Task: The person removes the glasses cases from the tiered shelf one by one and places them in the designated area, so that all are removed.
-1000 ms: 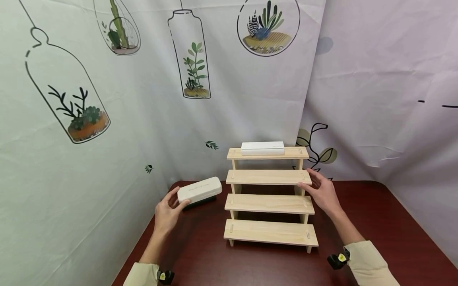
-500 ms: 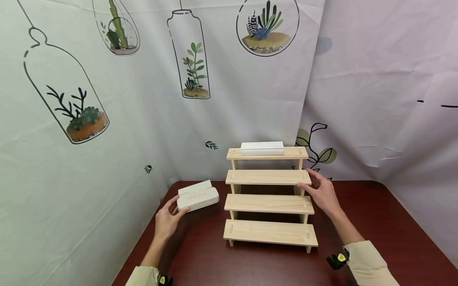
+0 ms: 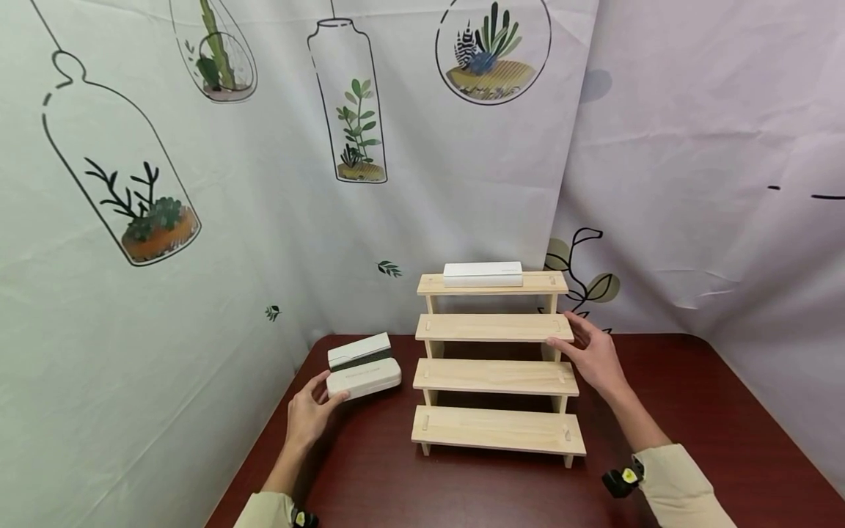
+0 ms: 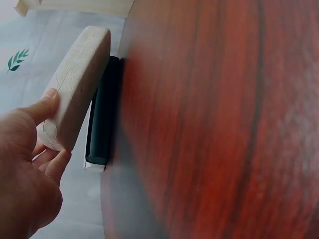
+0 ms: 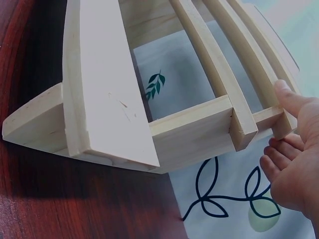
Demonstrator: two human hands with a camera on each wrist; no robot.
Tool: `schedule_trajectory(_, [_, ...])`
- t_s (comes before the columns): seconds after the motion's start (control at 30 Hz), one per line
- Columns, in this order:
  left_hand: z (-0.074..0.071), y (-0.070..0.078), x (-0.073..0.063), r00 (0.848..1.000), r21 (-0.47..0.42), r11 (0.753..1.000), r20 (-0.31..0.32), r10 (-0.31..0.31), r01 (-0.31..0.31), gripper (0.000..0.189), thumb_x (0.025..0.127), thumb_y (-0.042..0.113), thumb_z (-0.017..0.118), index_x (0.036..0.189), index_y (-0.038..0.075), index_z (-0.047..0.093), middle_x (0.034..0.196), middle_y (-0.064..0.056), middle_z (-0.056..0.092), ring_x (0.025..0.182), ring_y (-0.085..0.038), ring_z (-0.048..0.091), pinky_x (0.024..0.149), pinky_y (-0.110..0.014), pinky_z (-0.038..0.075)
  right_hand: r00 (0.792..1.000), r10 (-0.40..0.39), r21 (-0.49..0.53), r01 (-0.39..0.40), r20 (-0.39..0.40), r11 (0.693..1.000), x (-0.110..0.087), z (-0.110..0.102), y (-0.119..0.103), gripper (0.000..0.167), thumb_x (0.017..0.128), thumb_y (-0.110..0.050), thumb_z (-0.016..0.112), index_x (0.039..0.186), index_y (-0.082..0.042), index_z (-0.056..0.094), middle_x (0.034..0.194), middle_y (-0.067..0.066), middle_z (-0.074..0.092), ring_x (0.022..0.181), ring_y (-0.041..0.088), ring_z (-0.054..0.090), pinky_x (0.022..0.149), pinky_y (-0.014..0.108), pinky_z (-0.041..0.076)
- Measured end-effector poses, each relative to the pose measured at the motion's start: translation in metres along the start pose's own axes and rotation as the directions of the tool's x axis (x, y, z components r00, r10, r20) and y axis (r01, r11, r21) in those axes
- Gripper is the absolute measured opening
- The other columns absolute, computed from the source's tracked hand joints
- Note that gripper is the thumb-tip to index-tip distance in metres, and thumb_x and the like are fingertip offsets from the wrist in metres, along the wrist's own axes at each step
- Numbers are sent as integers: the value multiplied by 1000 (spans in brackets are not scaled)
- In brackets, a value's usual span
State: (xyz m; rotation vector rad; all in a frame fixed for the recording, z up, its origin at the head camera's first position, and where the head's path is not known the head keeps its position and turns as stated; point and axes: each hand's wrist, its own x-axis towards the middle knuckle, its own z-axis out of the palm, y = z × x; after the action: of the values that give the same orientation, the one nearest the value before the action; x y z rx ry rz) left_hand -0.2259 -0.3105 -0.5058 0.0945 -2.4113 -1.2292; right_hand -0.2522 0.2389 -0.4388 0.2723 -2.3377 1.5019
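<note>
My left hand point(image 3: 306, 414) pinches one end of a white, rounded glasses case point(image 3: 364, 378), thumb on its near side and fingers beyond. In the left wrist view the glasses case point(image 4: 79, 79) tilts beside a second case point(image 4: 103, 117), dark on one side with white edges. That second case point(image 3: 359, 350) lies on the table just behind the held one. On the right, my right hand point(image 3: 597, 359) grips the end of the second-highest board of a four-step wooden rack point(image 3: 495, 375). The right wrist view shows its thumb over the board and fingers point(image 5: 280, 157) curled below.
A white oblong box point(image 3: 483, 275) stands on the rack's top step. The dark red table point(image 3: 462, 491) has rounded back corners. A cloth backdrop point(image 3: 422, 205) printed with plants in glass jars hangs behind and to the left.
My left hand has lowered the glasses case and drawn it nearer to me, uncovering the second case behind it. My right hand stays on the rack.
</note>
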Motion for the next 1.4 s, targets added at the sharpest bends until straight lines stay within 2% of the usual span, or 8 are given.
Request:
schedule_trajectory(0.27, [3,-4,-1,1000,6,1000,12,-26,26,71,85,19,94,146,1,62,150,-26,56,124,-40,66,96,-45,57,1000,1,-2,-1,2,1000,-1,0,0,82,99,-25,80,161,6,38,157,32,46,145,48,45,114,60,40])
schedule_trajectory(0.6, [7,-6,-4,999,2,1000,17,-29,29,72,84,16,93,146,-1,61,151,-28,55,126,-41,65,96,-45,56,1000,2,-5,-2,1,1000,-1,0,-1,82,99,-26,80,161,6,38,157,32,46,145,48,46,114,59,40])
schedule_trajectory(1.03, [5,-14,-1,992,11,997,95,-78,78,71,89,9,88,150,-5,55,150,-31,54,129,-42,63,98,-44,56,1000,7,-6,-7,0,1000,-1,0,-1,82,99,-26,80,161,5,38,157,32,47,145,48,46,114,59,41])
schedule_trajectory(1.4, [4,-14,-1,989,50,996,128,-75,69,71,91,9,86,151,-7,52,151,-35,51,129,-46,61,98,-47,56,1000,6,-2,-6,1,1000,-1,0,-1,82,99,-26,80,161,6,38,157,32,46,146,49,45,114,60,40])
